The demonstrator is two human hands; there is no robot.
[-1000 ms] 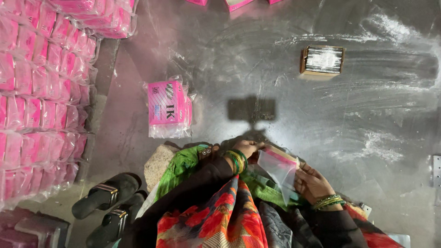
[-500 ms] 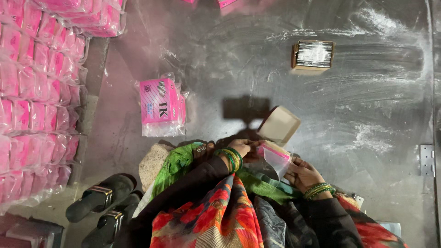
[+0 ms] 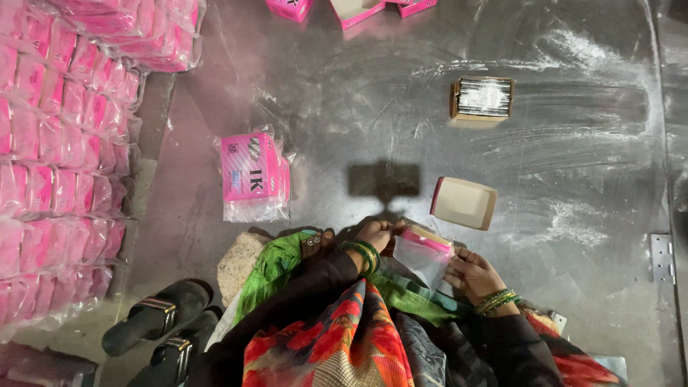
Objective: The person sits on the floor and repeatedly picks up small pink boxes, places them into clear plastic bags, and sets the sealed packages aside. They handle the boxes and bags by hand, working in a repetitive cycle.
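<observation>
Clear plastic pouch with a pink strip along its top (image 3: 424,256) sits between both hands, near the bottom centre of the scene, just above the person's lap. It looks as though something flat and pink is inside or behind it; cannot tell which.

Progress, as a judgement: packing looks well advanced overall. Far left, rows of finished pink packets wrapped in clear film (image 3: 57,165) are stacked deep. One film-wrapped bundle of pink boxes (image 3: 252,175) lies alone on the grey metal floor (image 3: 573,172), left of centre. The piece in hand is not finished: an open pink carton with a pale cardboard inside (image 3: 464,202) lies empty just beyond the pouch, to the right. Further off, a small brown box filled with silvery strips (image 3: 482,97) waits. More open pink cartons (image 3: 351,10) at the far edge.

Left hand (image 3: 378,233): fingers curled and closed on the pouch's upper left corner, green bangles at the wrist.

Right hand (image 3: 469,274): fingers bent in, pinching the pouch's right edge; thumb side mostly hidden, so the exact grip is unclear.

Black sandals (image 3: 154,319) rest near left, beside a rough stone (image 3: 240,261).
</observation>
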